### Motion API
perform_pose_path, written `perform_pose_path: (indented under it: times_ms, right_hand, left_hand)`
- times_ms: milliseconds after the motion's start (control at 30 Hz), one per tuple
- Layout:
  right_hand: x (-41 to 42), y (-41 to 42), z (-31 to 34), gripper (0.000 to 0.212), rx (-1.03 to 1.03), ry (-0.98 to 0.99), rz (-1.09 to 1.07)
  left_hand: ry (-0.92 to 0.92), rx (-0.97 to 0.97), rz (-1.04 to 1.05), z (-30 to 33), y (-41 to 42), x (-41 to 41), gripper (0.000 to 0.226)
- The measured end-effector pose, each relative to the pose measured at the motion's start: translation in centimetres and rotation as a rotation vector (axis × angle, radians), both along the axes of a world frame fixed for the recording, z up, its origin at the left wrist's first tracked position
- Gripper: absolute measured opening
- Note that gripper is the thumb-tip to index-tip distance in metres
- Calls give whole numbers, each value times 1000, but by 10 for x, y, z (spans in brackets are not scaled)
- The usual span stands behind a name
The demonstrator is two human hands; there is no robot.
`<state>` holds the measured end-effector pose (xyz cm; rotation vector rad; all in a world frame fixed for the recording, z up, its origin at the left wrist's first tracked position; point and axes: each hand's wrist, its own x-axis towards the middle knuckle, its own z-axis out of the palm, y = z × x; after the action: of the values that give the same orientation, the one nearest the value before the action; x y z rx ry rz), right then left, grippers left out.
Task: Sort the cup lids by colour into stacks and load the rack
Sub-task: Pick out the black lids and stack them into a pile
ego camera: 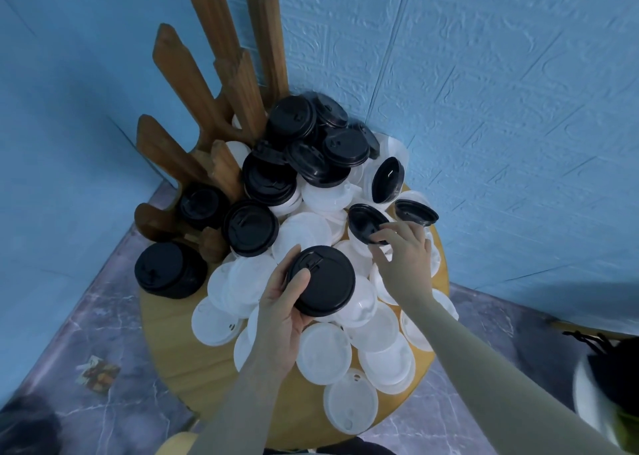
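Observation:
My left hand (281, 311) grips a stack of black lids (325, 281) above the middle of the round wooden table (179, 347). My right hand (403, 250) pinches the edge of a tilted black lid (364, 221) on the pile. Several white lids (323, 352) cover the near half of the table. More black lids (311, 150) are heaped at the back. A wooden rack (193, 108) with tall posts stands at the back left, with a black stack (202, 205) in one slot. Another black stack (169, 269) sits in front of the rack.
A blue textured wall (484, 108) closes the table in behind and to the right. Grey marble floor (86, 333) lies around it, with a small paper scrap (98, 373) on the left. A dark and white object (605, 378) sits at the right edge.

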<state>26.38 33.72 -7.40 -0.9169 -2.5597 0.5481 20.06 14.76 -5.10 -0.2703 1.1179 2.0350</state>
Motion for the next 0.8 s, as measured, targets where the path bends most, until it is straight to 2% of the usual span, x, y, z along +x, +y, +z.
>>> perform_pose_path:
  times_ms: [100,233,300,367,433,567,667,800]
  right_hand:
    - [5,-10,30,8,-300,118,-101]
    - [16,-21,77,9,-1016,444,-260]
    - [23,-27,86,10,-1340,535,-271]
    - [30,-34,87,21,-1567,558,-271]
    - [35,-39,86,26,-1629,570,-306]
    - [44,-39,86,21,-1646,623,-338]
    - [47,-45,87,28,-1709,475,-233]
    - [48,-52,85,24,-1559,292,-151]
  left_hand:
    - [-8,-1,5,0,0,-1,48]
    - [-3,-3,7,0,-2,2,52]
    - [-6,-4,17,0,-2,5,49]
    - [-22,-4,51,1,-2,9,47]
    - [-36,-5,91,0,-4,12,48]
    - [-18,-30,141,-3,-9,19,46]
    - [-7,-12,145,-1,-9,25,46]
    - [27,-5,116,5,-9,33,66]
